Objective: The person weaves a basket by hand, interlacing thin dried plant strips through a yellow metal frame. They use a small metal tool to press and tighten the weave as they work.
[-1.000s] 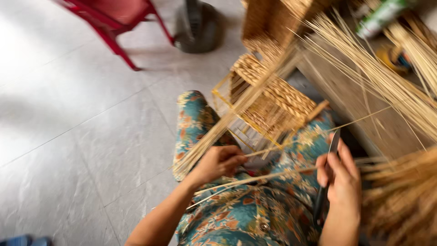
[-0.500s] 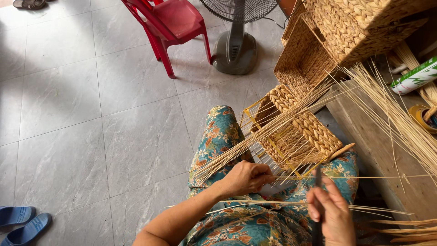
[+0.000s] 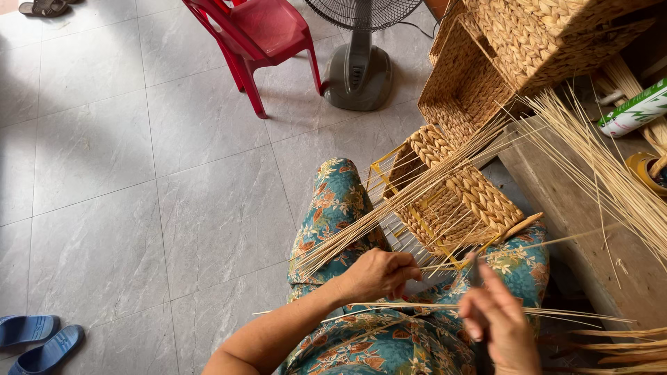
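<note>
Straw-coloured reeds (image 3: 389, 208) run under the left hand (image 3: 379, 274), low centre of frame; its fingers are curled shut on a few thin strands at the lap. Right hand (image 3: 497, 323), lower right, is blurred; fingers look pinched together around a dark slim tool (image 3: 474, 267), though what kind I cannot tell. Between and just above the hands sits the half-woven basket (image 3: 458, 201) on a yellow wire frame (image 3: 389, 177), resting on the knees in floral trousers (image 3: 333, 208). Judgement: weaving step under way, a strand being fed into the frame; next move needs the strand held taut and guided between the wires. Outward: finished baskets (image 3: 528, 42) upper right, fan (image 3: 361, 69) and red chair (image 3: 257, 35) top centre, blue sandals (image 3: 38, 340) lower left.
</note>
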`<state>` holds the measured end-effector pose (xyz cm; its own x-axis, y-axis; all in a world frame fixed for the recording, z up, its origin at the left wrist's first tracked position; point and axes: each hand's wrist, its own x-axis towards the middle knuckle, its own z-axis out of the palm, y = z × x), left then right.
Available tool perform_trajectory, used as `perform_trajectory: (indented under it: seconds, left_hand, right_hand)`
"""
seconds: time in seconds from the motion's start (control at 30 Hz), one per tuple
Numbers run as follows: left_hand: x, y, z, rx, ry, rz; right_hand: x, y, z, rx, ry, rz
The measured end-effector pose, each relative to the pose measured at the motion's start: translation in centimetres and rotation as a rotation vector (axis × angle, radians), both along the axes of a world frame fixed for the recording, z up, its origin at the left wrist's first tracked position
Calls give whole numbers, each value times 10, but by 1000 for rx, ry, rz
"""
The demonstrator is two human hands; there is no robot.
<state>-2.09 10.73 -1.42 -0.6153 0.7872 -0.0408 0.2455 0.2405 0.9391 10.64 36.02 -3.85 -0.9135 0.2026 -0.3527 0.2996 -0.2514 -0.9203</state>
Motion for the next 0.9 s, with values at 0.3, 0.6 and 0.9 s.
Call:
perform_trajectory:
  seconds: [0.3,0.6,0.9]
  left_hand:
    - [0,5,8,69,-214,-92]
    - [8,13,-2,-2,-216,-38]
    - [-4,3,-10,-88,-275,3]
  right_hand:
    - [-12,-27,12,-52,44,144]
    - [1,-10,-2,-151,164,107]
    - [15,43,6,-152,197,-195]
